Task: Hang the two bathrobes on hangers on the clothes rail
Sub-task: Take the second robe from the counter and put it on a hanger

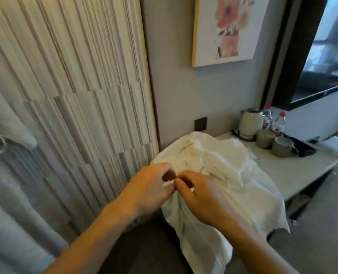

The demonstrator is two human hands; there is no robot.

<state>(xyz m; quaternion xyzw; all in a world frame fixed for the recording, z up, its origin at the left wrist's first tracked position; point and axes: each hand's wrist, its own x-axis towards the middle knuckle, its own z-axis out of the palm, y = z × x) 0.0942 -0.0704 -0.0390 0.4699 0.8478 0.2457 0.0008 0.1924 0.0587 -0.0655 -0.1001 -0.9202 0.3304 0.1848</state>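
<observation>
Now we pinch the white bathrobe (213, 175) with both hands: our left hand (150, 188) and right hand (205, 196) squeeze its cloth, fingertips touching, over the table (302, 165).

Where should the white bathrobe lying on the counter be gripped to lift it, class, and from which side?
Grip the bathrobe at the bunched near edge, where the left hand and right hand already pinch it. Come from the near side: there the cloth overhangs the counter, gathered into a fold that fingers can close around.
</observation>
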